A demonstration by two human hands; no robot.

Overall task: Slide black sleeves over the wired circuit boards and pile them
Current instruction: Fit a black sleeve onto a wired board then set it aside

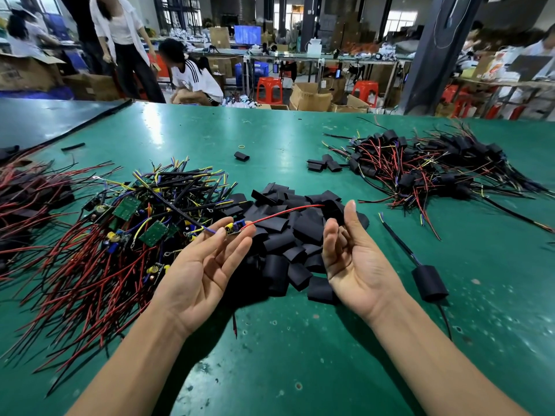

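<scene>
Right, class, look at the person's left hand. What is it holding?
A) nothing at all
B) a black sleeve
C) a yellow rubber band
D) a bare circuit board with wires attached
D: the left hand pinches a small wired circuit board at its fingertips, with the board's parts uncovered and a red wire trailing off to the right, while the right hand is open and empty.

A green table point(300, 340) bears wired boards point(135, 211), black sleeves point(285, 235), sleeved pile point(435, 163)
</scene>
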